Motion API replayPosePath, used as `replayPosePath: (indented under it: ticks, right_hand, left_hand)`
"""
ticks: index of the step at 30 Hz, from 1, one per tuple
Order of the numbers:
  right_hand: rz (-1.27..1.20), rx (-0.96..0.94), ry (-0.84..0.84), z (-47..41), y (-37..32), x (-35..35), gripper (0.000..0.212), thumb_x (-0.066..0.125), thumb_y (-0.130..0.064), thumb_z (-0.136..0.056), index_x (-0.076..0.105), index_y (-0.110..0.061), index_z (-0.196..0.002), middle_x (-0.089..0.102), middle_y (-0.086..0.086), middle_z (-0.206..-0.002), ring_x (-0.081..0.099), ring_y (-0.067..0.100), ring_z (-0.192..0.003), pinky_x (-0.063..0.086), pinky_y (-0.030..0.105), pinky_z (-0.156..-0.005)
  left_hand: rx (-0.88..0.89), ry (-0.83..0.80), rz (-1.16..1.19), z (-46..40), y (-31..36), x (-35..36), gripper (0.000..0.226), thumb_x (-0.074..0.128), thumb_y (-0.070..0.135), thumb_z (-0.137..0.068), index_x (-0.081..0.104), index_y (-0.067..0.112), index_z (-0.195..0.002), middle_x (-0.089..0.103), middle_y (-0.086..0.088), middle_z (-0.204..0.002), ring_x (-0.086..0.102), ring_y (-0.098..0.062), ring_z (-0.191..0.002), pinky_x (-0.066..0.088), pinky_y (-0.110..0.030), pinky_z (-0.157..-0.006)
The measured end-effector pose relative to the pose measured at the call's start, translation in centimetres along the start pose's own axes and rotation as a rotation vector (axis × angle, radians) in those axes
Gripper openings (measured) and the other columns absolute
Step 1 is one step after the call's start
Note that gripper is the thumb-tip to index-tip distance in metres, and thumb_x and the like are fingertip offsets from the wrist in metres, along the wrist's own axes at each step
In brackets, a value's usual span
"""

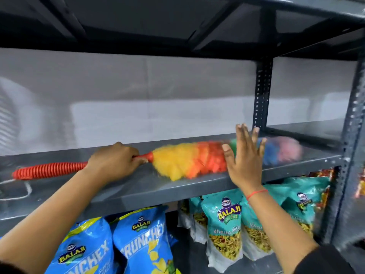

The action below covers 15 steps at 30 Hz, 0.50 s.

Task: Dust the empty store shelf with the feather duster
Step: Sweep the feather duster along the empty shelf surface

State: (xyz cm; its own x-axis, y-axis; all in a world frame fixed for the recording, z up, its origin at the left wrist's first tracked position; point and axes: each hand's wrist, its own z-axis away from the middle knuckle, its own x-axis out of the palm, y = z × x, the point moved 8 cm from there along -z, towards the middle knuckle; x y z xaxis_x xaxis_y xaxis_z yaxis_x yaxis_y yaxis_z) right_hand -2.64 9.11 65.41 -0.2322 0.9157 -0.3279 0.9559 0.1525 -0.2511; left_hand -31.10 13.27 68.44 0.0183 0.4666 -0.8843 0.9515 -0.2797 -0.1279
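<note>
My left hand (113, 159) is clamped on the duster (177, 161) where the ribbed red handle meets the fluff, probably the best spot since it looks light and floppy. It's lying along the shelf (138, 186) near the front edge. My right hand (244, 155) hovers open, fingers spread, over the orange part.

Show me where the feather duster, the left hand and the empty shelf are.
feather duster (177, 160): head view, yellow feathers.
left hand (113, 160): head view, back of hand.
empty shelf (158, 191): head view, front edge.
</note>
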Motion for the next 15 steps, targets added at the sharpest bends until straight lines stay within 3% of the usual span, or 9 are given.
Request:
replayPosePath:
  ticks: [3, 6, 9, 13, 15]
  right_hand:
    - [0.042, 0.149, -0.028, -0.3, 6.8, -1.0, 0.08, 0.017, -0.063, -0.087, 0.024, -0.005, -0.143, 0.025, 0.018, -0.149, 0.008, 0.036, -0.138, -0.002, 0.049, -0.11]
    - [0.121, 0.238, -0.087, -0.7, 12.5, -1.9, 0.082, 0.015, -0.061, -0.083, 0.02, -0.006, -0.144, 0.019, 0.016, -0.151, 0.002, 0.034, -0.139, -0.003, 0.055, -0.11]
    - [0.184, 0.202, -0.14, -1.1, 15.3, -2.4, 0.084, 0.012, -0.065, -0.082, 0.015, -0.01, -0.145, 0.011, 0.01, -0.153, -0.006, 0.023, -0.138, -0.01, 0.052, -0.109]
    - [0.21, 0.115, -0.144, -1.3, 15.4, -2.4, 0.079, 0.003, -0.069, -0.085, 0.005, -0.015, -0.143, 0.004, 0.002, -0.149, -0.007, 0.021, -0.137, -0.022, 0.039, -0.106]
    - [0.189, 0.116, -0.124, -1.1, 15.5, -2.3, 0.074, 0.004, -0.067, -0.087, 0.004, -0.018, -0.143, 0.004, 0.002, -0.149, -0.006, 0.021, -0.138, -0.024, 0.036, -0.105]
  left_hand:
    - [-0.037, 0.052, -0.105, -2.2, 1.9, -0.3, 0.049, 0.037, 0.054, -0.094, 0.065, 0.015, -0.105, 0.065, -0.013, -0.112, 0.063, -0.033, -0.101, 0.044, -0.033, -0.073]
    - [0.06, 0.016, -0.054, -3.5, 5.7, 0.5, 0.045, 0.04, 0.051, -0.094, 0.066, 0.015, -0.1, 0.065, -0.013, -0.103, 0.063, -0.032, -0.096, 0.042, -0.031, -0.07]
    - [0.12, -0.063, 0.037, -4.9, 9.1, 1.4, 0.043, 0.042, 0.053, -0.093, 0.065, 0.017, -0.088, 0.058, -0.009, -0.085, 0.061, -0.029, -0.088, 0.039, -0.029, -0.065]
    - [0.132, 0.026, -0.042, -8.3, 12.9, 0.6, 0.045, 0.041, 0.048, -0.095, 0.065, 0.011, -0.103, 0.064, -0.016, -0.113, 0.061, -0.034, -0.102, 0.037, -0.032, -0.069]
    - [0.202, 0.051, -0.063, -8.8, 15.1, 0.8, 0.046, 0.04, 0.047, -0.096, 0.064, 0.01, -0.105, 0.064, -0.017, -0.113, 0.062, -0.035, -0.101, 0.037, -0.032, -0.068]
